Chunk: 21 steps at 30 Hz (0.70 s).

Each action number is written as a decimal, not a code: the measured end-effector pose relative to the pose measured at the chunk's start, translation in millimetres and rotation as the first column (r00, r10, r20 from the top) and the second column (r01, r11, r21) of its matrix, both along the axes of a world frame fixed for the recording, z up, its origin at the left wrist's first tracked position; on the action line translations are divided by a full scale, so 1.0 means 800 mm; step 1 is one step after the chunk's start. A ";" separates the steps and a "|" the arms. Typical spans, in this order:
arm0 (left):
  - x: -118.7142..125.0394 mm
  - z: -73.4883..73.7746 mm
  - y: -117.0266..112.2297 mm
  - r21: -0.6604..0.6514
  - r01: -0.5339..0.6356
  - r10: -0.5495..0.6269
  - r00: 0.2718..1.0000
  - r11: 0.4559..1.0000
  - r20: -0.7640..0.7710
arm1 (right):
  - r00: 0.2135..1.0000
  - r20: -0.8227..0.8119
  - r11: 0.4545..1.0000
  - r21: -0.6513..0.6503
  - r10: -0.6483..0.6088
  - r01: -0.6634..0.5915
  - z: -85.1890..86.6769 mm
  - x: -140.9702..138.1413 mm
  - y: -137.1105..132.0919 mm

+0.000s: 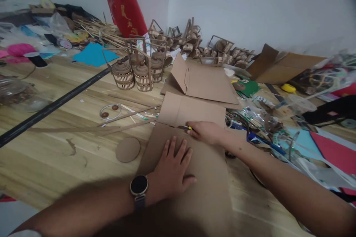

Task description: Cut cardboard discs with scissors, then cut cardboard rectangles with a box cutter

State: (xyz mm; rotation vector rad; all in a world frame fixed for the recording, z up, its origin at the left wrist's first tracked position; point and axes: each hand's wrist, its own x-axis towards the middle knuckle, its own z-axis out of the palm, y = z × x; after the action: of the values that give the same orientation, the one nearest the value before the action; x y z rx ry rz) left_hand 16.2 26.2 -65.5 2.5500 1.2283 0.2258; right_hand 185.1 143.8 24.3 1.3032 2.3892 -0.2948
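A long brown cardboard sheet lies in front of me, with a crease or cut line across it near its far part. My left hand is spread flat on the sheet, fingers apart, and presses it down. Beyond it, my right hand is closed around a utility knife with a yellow part showing. The knife's narrow blade points left and rests along the line in the cardboard; most of its handle is hidden in my fingers. A round cardboard disc lies left of the sheet.
Small lidded bamboo baskets stand at the back left, before a red bag. A folded cardboard piece lies beyond the sheet. Strips, a wire ring and a black bar lie left; mixed craft scraps crowd the right.
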 end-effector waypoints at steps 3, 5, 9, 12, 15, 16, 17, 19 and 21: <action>0.001 -0.004 0.000 0.008 -0.002 0.002 1.000 1.000 0.010 | 0.999 0.040 0.999 0.019 0.029 -0.030 -0.002 -0.011 0.005; 0.001 -0.007 0.000 0.018 -0.001 0.001 1.000 1.000 0.019 | 0.997 0.060 0.999 0.025 0.046 -0.048 -0.002 -0.015 0.006; 0.001 -0.007 0.000 0.017 0.013 -0.013 1.000 1.000 0.017 | 0.994 0.092 0.998 0.037 0.056 -0.060 -0.002 -0.017 0.006; 0.000 -0.006 0.000 0.017 0.015 -0.016 1.000 1.000 0.011 | 0.993 0.102 0.997 0.045 0.061 -0.066 -0.003 -0.017 0.006; 0.001 -0.005 0.000 0.019 0.015 -0.015 1.000 1.000 0.009 | 0.992 0.108 0.996 0.050 0.064 -0.070 -0.004 -0.017 0.007; 0.001 -0.006 -0.001 0.019 0.014 -0.014 1.000 1.000 0.007 | 0.992 0.110 0.996 0.051 0.065 -0.071 -0.005 -0.017 0.007; 0.002 -0.006 -0.001 0.021 0.012 -0.012 1.000 1.000 0.006 | 0.992 0.111 0.996 0.051 0.066 -0.072 -0.005 -0.017 0.007; 0.002 -0.008 -0.001 0.027 0.006 -0.006 1.000 1.000 0.002 | 0.991 0.113 0.996 0.049 0.068 -0.074 -0.005 -0.017 0.007; 0.002 -0.009 -0.001 0.035 0.003 -0.003 1.000 0.999 0.001 | 0.991 0.114 0.996 0.049 0.069 -0.075 -0.005 -0.018 0.006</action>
State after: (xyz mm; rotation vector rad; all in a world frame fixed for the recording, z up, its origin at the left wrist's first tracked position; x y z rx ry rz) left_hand 17.9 25.5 -72.3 2.5808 1.2299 0.2499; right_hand 170.4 148.8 20.2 1.2199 2.3575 -0.1348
